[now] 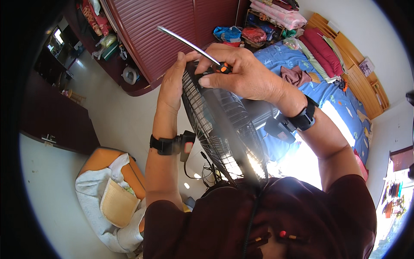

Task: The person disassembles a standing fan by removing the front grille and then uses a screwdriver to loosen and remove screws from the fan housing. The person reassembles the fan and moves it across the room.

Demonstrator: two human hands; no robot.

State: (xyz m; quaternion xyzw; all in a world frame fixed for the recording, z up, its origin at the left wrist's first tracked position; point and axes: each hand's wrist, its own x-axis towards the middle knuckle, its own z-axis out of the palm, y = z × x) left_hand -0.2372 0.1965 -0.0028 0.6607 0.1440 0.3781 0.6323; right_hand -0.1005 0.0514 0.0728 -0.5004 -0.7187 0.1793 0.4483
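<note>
An electric fan with a black wire guard (207,129) stands upright right in front of my chest, seen almost edge-on. My left hand (172,81) grips the guard at its upper rim, its fingers partly hidden. In my right hand (239,69) is a screwdriver (190,46) with a black and orange handle, held across the palm. Its metal shaft points up and left, away from the fan. Right thumb and index fingertip touch the top of the guard's rim band (223,110). What lies between those fingertips is too small to tell.
A bed with a blue sheet (310,94) lies to the right, holding a crumpled brown cloth (295,76). Ahead stands a dark red wardrobe (161,29). An orange chair (97,158) draped with white cloth is at lower left. Cables (207,168) hang beside the fan.
</note>
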